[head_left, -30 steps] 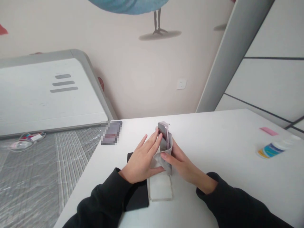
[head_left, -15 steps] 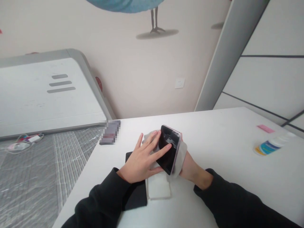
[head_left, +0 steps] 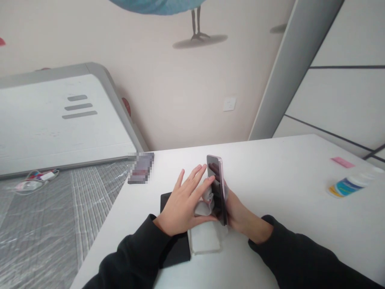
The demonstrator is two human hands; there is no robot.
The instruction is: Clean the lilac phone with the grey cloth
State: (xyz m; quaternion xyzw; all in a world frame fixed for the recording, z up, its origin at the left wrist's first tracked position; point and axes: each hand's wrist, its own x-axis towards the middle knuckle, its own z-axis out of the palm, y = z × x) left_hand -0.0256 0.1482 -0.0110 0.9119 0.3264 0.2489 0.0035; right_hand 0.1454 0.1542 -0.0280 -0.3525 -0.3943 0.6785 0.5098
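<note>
A smartphone (head_left: 217,188) with a black screen and a pinkish edge stands nearly upright above the table, its screen turned left. My right hand (head_left: 240,210) grips it from behind and along its right side; most of those fingers are hidden. A bunched grey cloth (head_left: 206,204) sits at the phone's lower left, between it and my left palm. My left hand (head_left: 182,204) has its fingers stretched and spread, index fingertip and thumb at the phone. Under the hands lie a clear phone case (head_left: 206,239) and a black flat rectangular item (head_left: 176,251), partly covered by my left arm.
On the right of the white table (head_left: 258,172) a white bottle (head_left: 351,184) with a blue and yellow label lies near a pink strip (head_left: 343,162). A pixelated flat object (head_left: 141,168) is at the back left corner. A wall rises behind the table.
The phone has turned so that its screen faces left and shows narrower. More of the grey cloth shows beside my left palm. My left fingers have moved off the screen's middle toward its edge.
</note>
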